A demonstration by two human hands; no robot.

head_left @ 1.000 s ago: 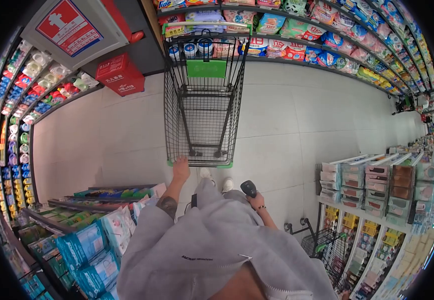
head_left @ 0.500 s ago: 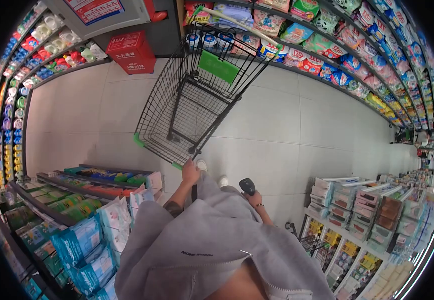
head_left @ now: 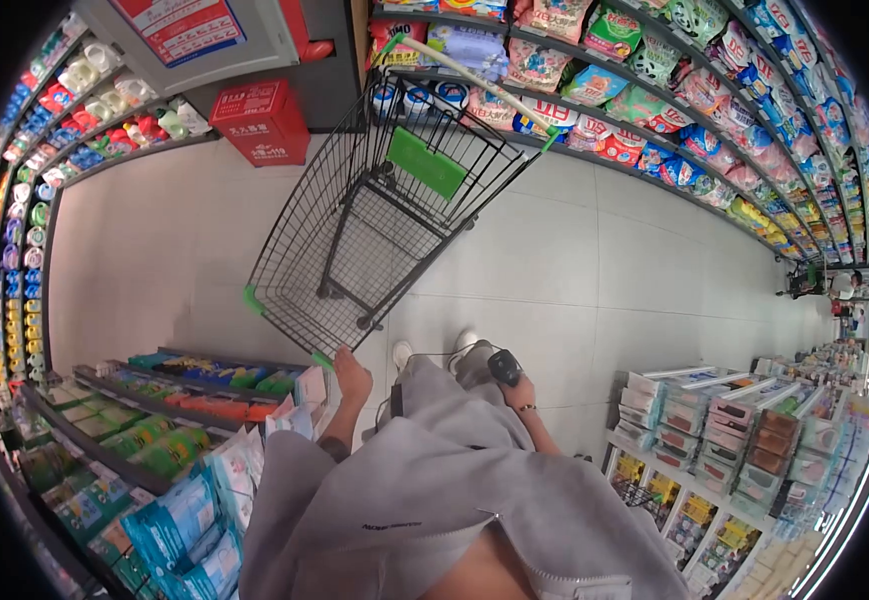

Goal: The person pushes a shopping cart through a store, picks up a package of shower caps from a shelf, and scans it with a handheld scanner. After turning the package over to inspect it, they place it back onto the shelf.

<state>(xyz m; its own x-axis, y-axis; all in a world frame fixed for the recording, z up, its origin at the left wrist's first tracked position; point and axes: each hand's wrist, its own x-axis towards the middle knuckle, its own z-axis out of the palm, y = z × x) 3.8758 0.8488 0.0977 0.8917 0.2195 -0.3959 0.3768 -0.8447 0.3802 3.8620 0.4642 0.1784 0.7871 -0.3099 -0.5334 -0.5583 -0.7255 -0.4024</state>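
A wire shopping cart point(head_left: 385, 220) with green corners and a green panel stands on the floor ahead, tilted in view. My left hand point(head_left: 352, 375) is at the cart's near green-tipped corner, its fingers wrapped round the edge there. A black handheld device point(head_left: 504, 367) with a rounded head is in my right hand point(head_left: 520, 392), whose fingers are closed round its handle. The cart's basket shows only bare wire mesh.
Shelves of bagged goods point(head_left: 645, 110) curve along the far side. A red box point(head_left: 263, 122) stands on the floor by a grey cabinet. Packets fill a shelf point(head_left: 170, 400) at left; boxed goods point(head_left: 735, 420) stand at right.
My left hand and the cart's near corner have shifted left and down in view. My right hand has moved slightly right with the black device. One shoe has moved right and up.
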